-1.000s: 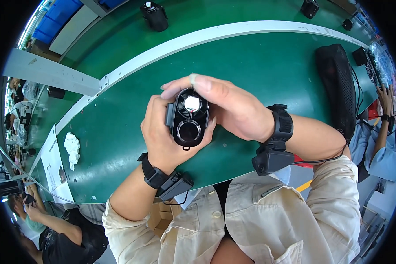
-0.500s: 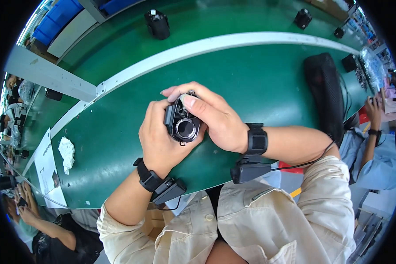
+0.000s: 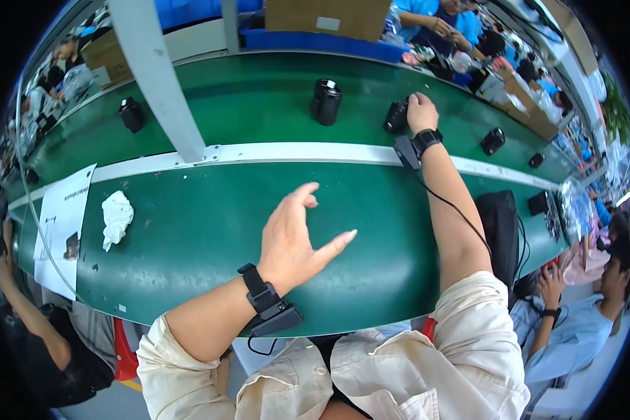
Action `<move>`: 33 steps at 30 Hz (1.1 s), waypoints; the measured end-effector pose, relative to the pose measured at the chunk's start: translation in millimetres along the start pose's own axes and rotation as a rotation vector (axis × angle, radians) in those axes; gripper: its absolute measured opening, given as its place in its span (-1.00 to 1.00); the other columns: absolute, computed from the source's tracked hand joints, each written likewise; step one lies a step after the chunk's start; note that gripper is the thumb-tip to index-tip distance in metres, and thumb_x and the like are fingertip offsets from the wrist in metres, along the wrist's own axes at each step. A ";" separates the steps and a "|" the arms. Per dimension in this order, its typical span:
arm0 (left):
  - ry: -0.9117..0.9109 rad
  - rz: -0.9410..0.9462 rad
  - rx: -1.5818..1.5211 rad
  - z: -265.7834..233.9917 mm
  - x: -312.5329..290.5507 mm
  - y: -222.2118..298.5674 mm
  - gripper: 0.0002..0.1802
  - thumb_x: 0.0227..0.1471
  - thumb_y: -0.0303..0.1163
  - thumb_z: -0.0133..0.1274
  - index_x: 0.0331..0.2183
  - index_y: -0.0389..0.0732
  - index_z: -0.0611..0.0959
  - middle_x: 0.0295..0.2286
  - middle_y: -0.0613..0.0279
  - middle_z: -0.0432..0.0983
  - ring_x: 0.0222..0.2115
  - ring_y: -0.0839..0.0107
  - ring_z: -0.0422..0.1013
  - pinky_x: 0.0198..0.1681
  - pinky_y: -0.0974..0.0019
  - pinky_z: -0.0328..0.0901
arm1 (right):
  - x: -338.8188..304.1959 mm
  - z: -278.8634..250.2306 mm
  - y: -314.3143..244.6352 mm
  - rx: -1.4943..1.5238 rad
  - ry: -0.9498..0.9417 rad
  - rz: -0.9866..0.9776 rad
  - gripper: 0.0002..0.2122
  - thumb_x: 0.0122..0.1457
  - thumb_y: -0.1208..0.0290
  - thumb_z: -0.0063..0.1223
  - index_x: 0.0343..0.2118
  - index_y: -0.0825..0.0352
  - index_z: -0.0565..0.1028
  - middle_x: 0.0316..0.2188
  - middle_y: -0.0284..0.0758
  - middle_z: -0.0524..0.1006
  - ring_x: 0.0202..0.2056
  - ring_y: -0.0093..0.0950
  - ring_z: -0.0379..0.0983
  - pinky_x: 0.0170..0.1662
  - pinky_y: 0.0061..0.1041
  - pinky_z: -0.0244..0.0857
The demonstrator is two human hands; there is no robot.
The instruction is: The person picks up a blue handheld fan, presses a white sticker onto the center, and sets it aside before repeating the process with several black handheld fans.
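My right hand [image 3: 422,113] reaches far out over the white rail, its fingers closed against the right side of a black camera [image 3: 397,117] on the far green strip. The fingertips are partly hidden, so how firmly they grip cannot be told. Over the near green table, my left hand [image 3: 292,238] hangs with nothing in it, thumb and fingers apart. Left of the right hand, a black device with a white top [image 3: 326,102] stands upright on the far strip.
More black devices stand on the strip at left [image 3: 131,115] and right [image 3: 493,141]. A white rail [image 3: 294,152] and post [image 3: 154,77] divide the surfaces. Crumpled white tissue [image 3: 117,218], a printed sheet [image 3: 57,231] and a black pouch [image 3: 498,227] lie nearby. Other people sit around.
Both hands were around the black camera over the near table. My right hand has moved away to the far strip; my left hand has let go and opened. The view has tilted up.
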State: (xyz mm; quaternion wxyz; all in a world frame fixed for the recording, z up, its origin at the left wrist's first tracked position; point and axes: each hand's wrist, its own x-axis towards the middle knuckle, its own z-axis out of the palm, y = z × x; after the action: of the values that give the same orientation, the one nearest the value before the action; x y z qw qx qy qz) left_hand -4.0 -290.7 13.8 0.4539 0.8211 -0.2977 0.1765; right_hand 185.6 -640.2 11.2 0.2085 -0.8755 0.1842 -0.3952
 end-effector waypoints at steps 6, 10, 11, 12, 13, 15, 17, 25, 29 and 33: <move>-0.032 -0.022 -0.054 -3.9 -1.9 4.5 -0.15 -0.19 -0.14 0.32 0.02 -0.36 0.27 -0.27 -0.03 0.41 -0.26 0.14 0.41 -0.20 0.16 0.34 | -26.8 10.6 -91.7 0.124 -0.004 -0.503 -0.54 0.05 0.24 0.18 -0.02 0.39 0.44 -0.09 -0.12 0.50 -0.08 -0.21 0.44 0.06 -0.33 0.24; 0.027 -0.034 -0.105 -1.6 1.5 2.9 -0.10 -0.20 -0.16 0.32 0.06 -0.36 0.22 -0.19 -0.06 0.37 -0.21 0.12 0.39 -0.15 0.16 0.32 | -46.1 19.8 -123.9 0.269 -0.477 -0.195 -0.49 0.02 0.27 0.22 0.02 0.41 0.41 -0.09 -0.12 0.50 -0.07 -0.25 0.45 0.07 -0.32 0.26; 0.021 -0.034 -0.103 -1.1 3.2 1.8 -0.10 -0.20 -0.16 0.32 0.06 -0.36 0.22 -0.19 -0.06 0.37 -0.21 0.12 0.39 -0.15 0.16 0.32 | -48.0 16.5 -128.5 0.271 -0.628 -0.087 -0.48 0.02 0.30 0.23 0.03 0.42 0.40 -0.09 -0.13 0.51 -0.04 -0.25 0.44 0.09 -0.31 0.25; 0.103 -0.023 -0.067 0.6 6.1 0.8 -0.06 -0.21 -0.17 0.33 0.08 -0.36 0.20 -0.16 -0.05 0.35 -0.19 0.13 0.37 -0.13 0.16 0.31 | -49.6 8.7 -128.4 0.272 -0.625 -0.079 -0.48 0.02 0.30 0.23 0.03 0.42 0.40 -0.09 -0.13 0.51 -0.04 -0.25 0.44 0.09 -0.31 0.25; 0.185 -0.016 -0.031 1.9 7.6 -1.4 -0.03 -0.22 -0.18 0.34 0.10 -0.35 0.17 -0.13 -0.05 0.33 -0.16 0.14 0.36 -0.10 0.15 0.30 | -54.4 -3.8 -127.4 0.520 -0.840 -0.037 -0.46 -0.01 0.30 0.26 0.04 0.42 0.40 -0.08 -0.16 0.50 -0.06 -0.31 0.44 0.07 -0.34 0.27; 0.254 -0.018 0.002 3.3 7.6 -4.7 0.01 -0.23 -0.19 0.35 0.12 -0.35 0.15 -0.10 -0.05 0.32 -0.13 0.14 0.35 -0.07 0.15 0.29 | -70.4 -36.6 -127.3 1.028 -1.254 0.065 -0.42 -0.06 0.31 0.31 0.04 0.43 0.39 -0.08 -0.24 0.50 -0.10 -0.42 0.46 0.02 -0.39 0.31; 0.204 -0.227 -0.330 -0.3 5.2 -3.2 0.05 -0.26 -0.23 0.38 0.15 -0.34 0.12 -0.04 -0.03 0.28 -0.05 0.19 0.31 0.01 0.14 0.25 | -92.7 -84.9 -143.9 1.073 -1.478 -0.208 -0.42 -0.07 0.44 0.31 0.06 0.44 0.38 -0.08 -0.32 0.50 -0.04 -0.47 0.41 0.06 -0.40 0.26; -0.510 -0.315 -0.821 -11.7 1.5 7.3 0.04 -0.31 -0.34 0.42 0.15 -0.29 0.19 -0.02 0.09 0.33 0.00 0.37 0.30 0.09 0.26 0.22 | -133.4 -187.7 -136.2 0.898 -1.123 -0.622 -0.52 -0.06 0.46 0.31 -0.02 0.38 0.46 -0.23 -0.27 0.51 -0.19 -0.46 0.43 -0.05 -0.49 0.28; -0.591 -0.243 -0.779 -6.4 -1.0 15.4 -0.01 -0.32 -0.37 0.43 0.11 -0.29 0.24 -0.07 0.14 0.38 -0.06 0.41 0.36 0.04 0.31 0.26 | -141.0 -197.2 -120.2 0.852 -0.976 -0.657 -0.67 -0.05 0.47 0.31 -0.17 0.36 0.54 -0.34 -0.31 0.50 -0.30 -0.49 0.44 -0.19 -0.52 0.30; -0.638 -0.317 -0.951 -1.1 -5.6 16.1 -0.08 -0.29 -0.37 0.42 0.08 -0.30 0.27 -0.09 0.14 0.40 -0.08 0.40 0.38 0.01 0.31 0.28 | -147.0 -194.0 -114.8 0.863 -0.951 -0.687 -0.78 -0.05 0.50 0.30 -0.30 0.35 0.57 -0.39 -0.33 0.49 -0.36 -0.50 0.43 -0.30 -0.54 0.30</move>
State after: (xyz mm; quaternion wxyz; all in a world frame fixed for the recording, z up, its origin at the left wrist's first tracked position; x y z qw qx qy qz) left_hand -18.8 -294.6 21.6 0.6808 0.5747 -0.3395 -0.3015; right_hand -36.5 -514.1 95.9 0.4567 -0.8008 -0.3839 -0.0527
